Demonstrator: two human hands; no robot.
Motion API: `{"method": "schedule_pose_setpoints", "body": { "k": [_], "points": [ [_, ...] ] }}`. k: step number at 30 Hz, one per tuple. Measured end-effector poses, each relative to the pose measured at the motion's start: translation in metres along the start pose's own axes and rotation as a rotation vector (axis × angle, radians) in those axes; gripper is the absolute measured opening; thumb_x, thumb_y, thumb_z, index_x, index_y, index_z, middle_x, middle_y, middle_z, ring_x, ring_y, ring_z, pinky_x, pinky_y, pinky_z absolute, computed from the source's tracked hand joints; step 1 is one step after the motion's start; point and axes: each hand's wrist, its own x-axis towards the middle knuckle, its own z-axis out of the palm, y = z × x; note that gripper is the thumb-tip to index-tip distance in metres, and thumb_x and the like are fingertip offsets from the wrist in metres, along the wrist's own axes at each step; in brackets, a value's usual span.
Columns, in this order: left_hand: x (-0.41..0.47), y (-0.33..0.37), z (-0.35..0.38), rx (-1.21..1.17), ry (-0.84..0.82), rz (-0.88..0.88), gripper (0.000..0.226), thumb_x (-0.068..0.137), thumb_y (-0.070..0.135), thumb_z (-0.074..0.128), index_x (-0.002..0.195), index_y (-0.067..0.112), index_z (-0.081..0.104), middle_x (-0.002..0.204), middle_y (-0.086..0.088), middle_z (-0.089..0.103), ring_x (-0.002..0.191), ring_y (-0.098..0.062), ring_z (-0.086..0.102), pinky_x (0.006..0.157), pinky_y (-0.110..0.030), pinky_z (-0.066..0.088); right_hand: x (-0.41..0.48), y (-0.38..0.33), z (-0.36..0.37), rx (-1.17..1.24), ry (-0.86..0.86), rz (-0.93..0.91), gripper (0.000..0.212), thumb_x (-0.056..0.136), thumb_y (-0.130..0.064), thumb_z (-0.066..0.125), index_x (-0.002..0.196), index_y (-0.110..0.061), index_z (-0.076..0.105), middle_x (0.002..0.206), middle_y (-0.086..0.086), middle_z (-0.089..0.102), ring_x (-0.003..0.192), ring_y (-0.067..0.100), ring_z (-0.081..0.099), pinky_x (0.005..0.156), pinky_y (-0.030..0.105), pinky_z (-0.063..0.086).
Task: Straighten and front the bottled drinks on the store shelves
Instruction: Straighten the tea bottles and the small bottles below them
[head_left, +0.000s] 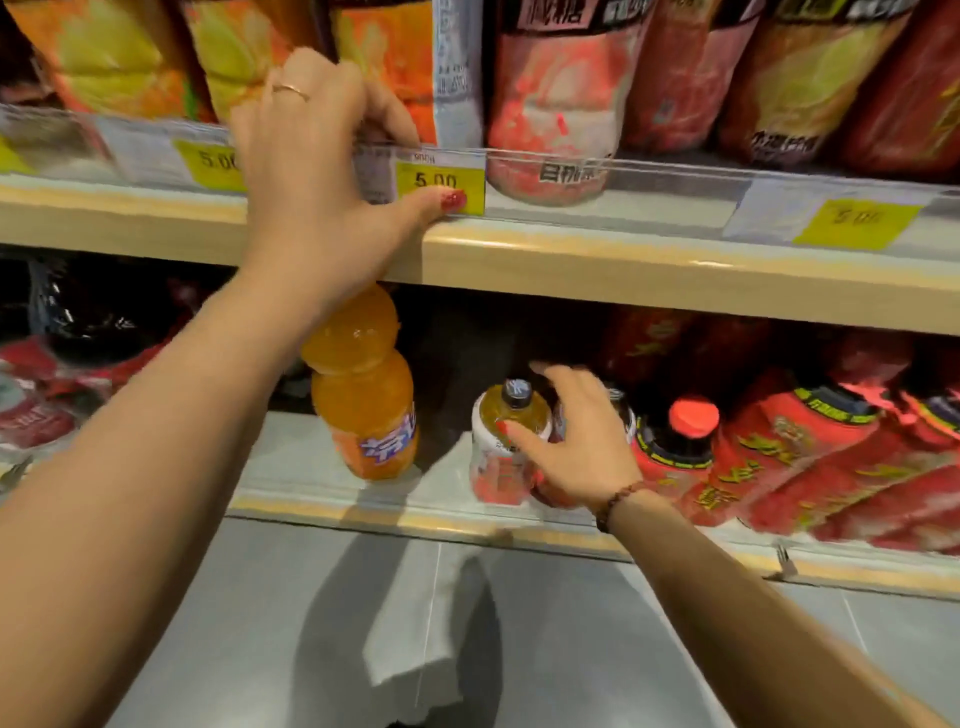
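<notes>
Up at 11 o'clock, the orange-label btl (389, 57) on the upper shelf (623, 260) is clasped low by curled fingers of the L hand (311, 171), thumb braced on the price rail (675, 176), prob. to draw it fwd. Toward 5 o'clock, a black-cap btl (498, 441) is wrapped by the R hand (582, 441), likely for facing. An orange soda btl (363, 395) is seen leaning at its 9 o'clock.
</notes>
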Motion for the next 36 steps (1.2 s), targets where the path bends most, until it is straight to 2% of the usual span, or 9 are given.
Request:
{"method": "schedule_pose_setpoints", "body": {
  "k": [4, 7, 10, 12, 16, 21, 26, 30, 36],
  "points": [
    [-0.002, -0.004, 0.005, -0.01, 0.068, 0.005, 0.053, 0.071, 0.056, 0.07, 0.101, 0.014, 0.059, 0.111, -0.006, 0.054, 0.106, -0.027, 0.052, 0.092, -0.048, 0.043, 0.009, 0.013, 0.026, -0.015, 0.033, -0.008, 0.075, 0.074, -0.043, 0.077, 0.137, -0.019, 0.045, 0.129, 0.002, 0.048, 0.124, 0.017, 0.046, 0.103, 0.029, 0.038],
    [-0.002, -0.005, 0.007, -0.014, 0.095, 0.011, 0.05, 0.07, 0.053, 0.072, 0.103, 0.017, 0.059, 0.113, -0.003, 0.053, 0.107, -0.025, 0.052, 0.095, -0.047, 0.042, 0.012, 0.016, 0.035, -0.063, 0.027, -0.017, 0.079, 0.067, -0.054, 0.079, 0.131, -0.026, 0.043, 0.125, -0.003, 0.049, 0.117, 0.015, 0.049, 0.096, 0.03, 0.044],
    [-0.001, -0.004, 0.007, 0.006, 0.096, 0.016, 0.048, 0.07, 0.051, 0.076, 0.102, 0.019, 0.06, 0.114, -0.005, 0.054, 0.108, -0.026, 0.052, 0.095, -0.042, 0.039, 0.009, 0.017, 0.037, -0.186, -0.06, -0.001, 0.1, 0.051, -0.062, 0.083, 0.13, -0.029, 0.031, 0.122, -0.003, 0.05, 0.109, 0.016, 0.053, 0.091, 0.035, 0.051],
    [0.0, -0.003, 0.006, 0.0, 0.082, 0.01, 0.047, 0.069, 0.051, 0.076, 0.101, 0.021, 0.059, 0.107, 0.002, 0.048, 0.107, -0.025, 0.052, 0.096, -0.041, 0.038, 0.007, 0.015, 0.038, -0.232, -0.068, 0.008, 0.101, 0.052, -0.056, 0.085, 0.13, -0.03, 0.028, 0.121, -0.002, 0.049, 0.106, 0.017, 0.055, 0.089, 0.036, 0.053],
    [0.0, -0.005, 0.006, -0.014, 0.076, 0.014, 0.046, 0.068, 0.053, 0.076, 0.099, 0.023, 0.058, 0.103, 0.006, 0.043, 0.105, -0.024, 0.053, 0.098, -0.042, 0.039, 0.003, 0.014, 0.042, -0.116, -0.047, -0.048, 0.076, 0.063, -0.044, 0.084, 0.118, -0.037, 0.032, 0.115, -0.007, 0.049, 0.105, 0.014, 0.054, 0.087, 0.032, 0.052],
    [-0.001, -0.006, 0.009, -0.015, 0.104, 0.018, 0.044, 0.068, 0.052, 0.077, 0.097, 0.024, 0.057, 0.104, 0.008, 0.046, 0.106, -0.022, 0.052, 0.095, -0.038, 0.032, -0.005, 0.019, 0.048, 0.065, -0.039, -0.08, 0.078, 0.061, -0.033, 0.088, 0.119, -0.042, 0.036, 0.121, -0.013, 0.044, 0.11, 0.003, 0.045, 0.088, 0.013, 0.037],
    [0.0, -0.006, 0.01, -0.029, 0.113, 0.013, 0.044, 0.067, 0.049, 0.079, 0.096, 0.025, 0.058, 0.104, 0.007, 0.047, 0.107, -0.022, 0.051, 0.09, -0.034, 0.028, -0.005, 0.018, 0.049, 0.097, -0.036, -0.039, 0.078, 0.06, -0.034, 0.087, 0.118, -0.045, 0.037, 0.12, -0.013, 0.045, 0.107, 0.003, 0.046, 0.089, 0.015, 0.034],
    [0.0, -0.007, 0.011, -0.029, 0.113, 0.005, 0.042, 0.067, 0.049, 0.08, 0.094, 0.027, 0.056, 0.105, 0.006, 0.05, 0.107, -0.022, 0.05, 0.091, -0.035, 0.029, -0.008, 0.014, 0.061, 0.095, -0.097, -0.021, 0.083, 0.053, -0.038, 0.084, 0.117, -0.05, 0.032, 0.115, -0.013, 0.049, 0.105, 0.004, 0.052, 0.091, 0.022, 0.045],
    [-0.001, -0.005, 0.011, -0.056, 0.119, -0.009, 0.042, 0.065, 0.047, 0.081, 0.086, 0.031, 0.048, 0.098, 0.01, 0.045, 0.103, -0.021, 0.05, 0.083, -0.027, 0.022, -0.011, 0.019, 0.066, 0.168, 0.011, 0.021, 0.082, 0.058, -0.03, 0.084, 0.122, -0.046, 0.036, 0.113, -0.012, 0.057, 0.104, 0.005, 0.058, 0.092, 0.031, 0.052]
  ]
}}
